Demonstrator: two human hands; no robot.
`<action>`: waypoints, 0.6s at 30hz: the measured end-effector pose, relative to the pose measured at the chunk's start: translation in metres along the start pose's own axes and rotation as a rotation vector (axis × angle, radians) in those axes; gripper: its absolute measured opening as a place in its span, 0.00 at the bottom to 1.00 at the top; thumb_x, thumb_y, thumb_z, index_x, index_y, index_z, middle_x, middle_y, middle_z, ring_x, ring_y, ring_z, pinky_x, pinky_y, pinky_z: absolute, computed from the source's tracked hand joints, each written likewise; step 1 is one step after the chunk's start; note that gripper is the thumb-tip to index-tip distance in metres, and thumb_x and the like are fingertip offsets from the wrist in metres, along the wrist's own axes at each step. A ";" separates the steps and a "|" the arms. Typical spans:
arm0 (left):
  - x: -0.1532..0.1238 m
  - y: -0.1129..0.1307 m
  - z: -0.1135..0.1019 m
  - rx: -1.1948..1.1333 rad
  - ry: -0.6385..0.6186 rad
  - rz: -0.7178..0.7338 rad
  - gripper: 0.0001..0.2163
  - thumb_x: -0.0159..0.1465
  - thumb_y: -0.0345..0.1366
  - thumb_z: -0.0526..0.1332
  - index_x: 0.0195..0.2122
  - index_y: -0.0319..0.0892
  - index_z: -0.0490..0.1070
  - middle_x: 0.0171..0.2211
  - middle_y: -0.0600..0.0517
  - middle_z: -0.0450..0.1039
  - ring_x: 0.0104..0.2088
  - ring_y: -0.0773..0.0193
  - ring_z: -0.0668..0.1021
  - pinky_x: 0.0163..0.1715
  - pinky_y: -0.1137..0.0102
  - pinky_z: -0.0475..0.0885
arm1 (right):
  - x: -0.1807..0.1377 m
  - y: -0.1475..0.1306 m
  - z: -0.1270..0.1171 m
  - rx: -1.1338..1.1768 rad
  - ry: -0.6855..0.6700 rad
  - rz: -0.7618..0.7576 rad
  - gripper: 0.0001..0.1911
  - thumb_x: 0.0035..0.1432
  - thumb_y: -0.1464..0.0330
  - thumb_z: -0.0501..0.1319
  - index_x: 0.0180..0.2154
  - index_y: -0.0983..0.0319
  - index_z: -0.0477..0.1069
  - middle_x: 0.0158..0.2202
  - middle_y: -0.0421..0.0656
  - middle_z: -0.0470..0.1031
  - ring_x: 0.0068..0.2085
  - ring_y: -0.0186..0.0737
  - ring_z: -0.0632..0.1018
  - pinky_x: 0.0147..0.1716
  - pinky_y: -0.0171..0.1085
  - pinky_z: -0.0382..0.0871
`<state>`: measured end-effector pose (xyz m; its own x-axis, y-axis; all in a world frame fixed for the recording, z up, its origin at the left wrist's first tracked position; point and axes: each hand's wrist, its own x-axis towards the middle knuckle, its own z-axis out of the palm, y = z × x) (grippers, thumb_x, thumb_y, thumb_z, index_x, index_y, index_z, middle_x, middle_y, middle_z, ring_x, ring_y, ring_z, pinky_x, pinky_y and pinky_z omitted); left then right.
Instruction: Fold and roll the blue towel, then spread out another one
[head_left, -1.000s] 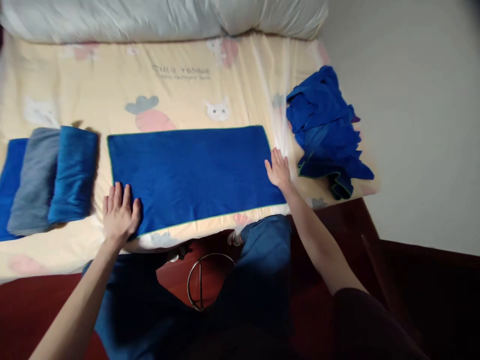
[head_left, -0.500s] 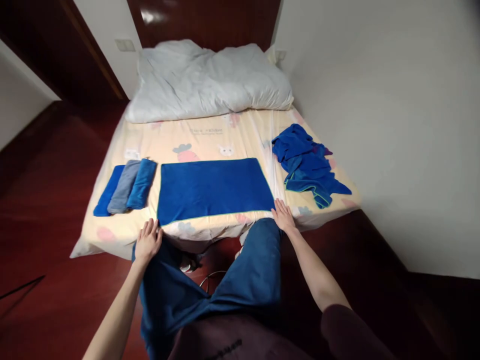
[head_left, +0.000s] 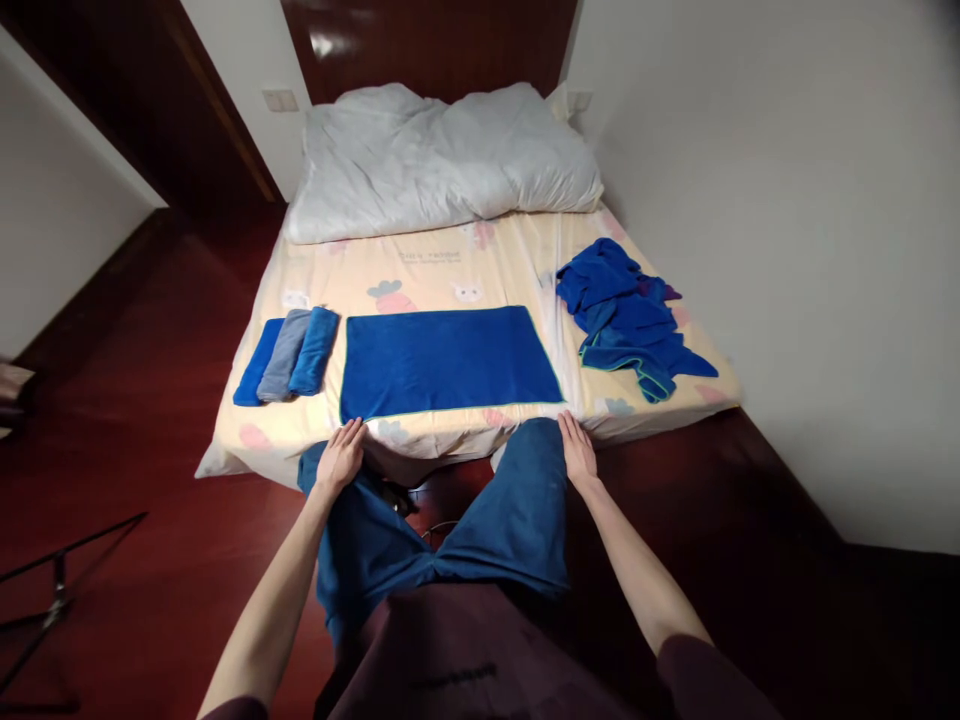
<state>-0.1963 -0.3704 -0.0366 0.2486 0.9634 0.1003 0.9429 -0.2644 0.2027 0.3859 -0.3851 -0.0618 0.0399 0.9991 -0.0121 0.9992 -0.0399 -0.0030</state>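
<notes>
A blue towel (head_left: pixel 450 362) with thin green edging lies flat and spread out on the bed, its long side facing me. My left hand (head_left: pixel 342 456) is at its near left corner, fingers stretched out and palm down. Just below the near right corner, my right hand (head_left: pixel 577 450) rests with its fingers extended at the mattress edge. Neither hand grips anything. Left of the spread towel, three folded or rolled cloths lie side by side: a blue one (head_left: pixel 257 362), a grey one (head_left: pixel 284 358) and another blue one (head_left: pixel 314 350).
To the right lies a crumpled heap of blue cloths (head_left: pixel 626 315) with a bit of purple. A white quilt (head_left: pixel 450 165) is bunched by the headboard (head_left: pixel 435 45). My knees touch or nearly touch the bed (head_left: pixel 517 265). A black metal stand (head_left: pixel 56 600) is on the floor at left.
The camera view has shifted, moving the bed rightward in the picture. My right hand has drawn slightly toward me from the towel's corner; my left hand has slid a little right. The towel stays flat.
</notes>
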 end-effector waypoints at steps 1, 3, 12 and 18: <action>0.003 0.002 0.000 -0.003 0.000 -0.017 0.27 0.67 0.29 0.50 0.67 0.37 0.69 0.70 0.41 0.64 0.71 0.48 0.66 0.69 0.52 0.63 | 0.000 -0.001 0.000 -0.007 -0.029 0.032 0.43 0.60 0.83 0.42 0.75 0.63 0.52 0.77 0.48 0.51 0.63 0.50 0.76 0.62 0.50 0.74; 0.006 0.000 0.001 -0.007 0.035 -0.069 0.24 0.69 0.30 0.50 0.64 0.37 0.72 0.67 0.41 0.68 0.67 0.48 0.71 0.65 0.52 0.68 | 0.001 -0.002 -0.005 -0.030 -0.087 0.076 0.43 0.59 0.83 0.44 0.74 0.61 0.56 0.76 0.49 0.53 0.51 0.49 0.83 0.52 0.49 0.80; 0.001 -0.011 -0.003 0.039 0.060 -0.104 0.21 0.69 0.32 0.52 0.58 0.38 0.76 0.67 0.43 0.69 0.66 0.44 0.68 0.62 0.50 0.68 | 0.041 -0.034 -0.047 0.010 0.078 -0.023 0.28 0.64 0.78 0.49 0.61 0.68 0.74 0.74 0.53 0.59 0.71 0.55 0.63 0.63 0.52 0.63; -0.002 0.003 -0.008 0.002 0.101 -0.217 0.23 0.68 0.34 0.51 0.61 0.35 0.73 0.66 0.40 0.70 0.65 0.43 0.68 0.63 0.51 0.66 | 0.048 -0.081 -0.037 0.166 -0.056 0.159 0.30 0.66 0.75 0.46 0.66 0.70 0.68 0.73 0.55 0.62 0.73 0.52 0.62 0.65 0.51 0.64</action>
<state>-0.1960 -0.3733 -0.0281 0.0162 0.9883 0.1517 0.9722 -0.0510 0.2284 0.3065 -0.3337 -0.0254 0.1922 0.9780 -0.0813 0.9659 -0.2032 -0.1607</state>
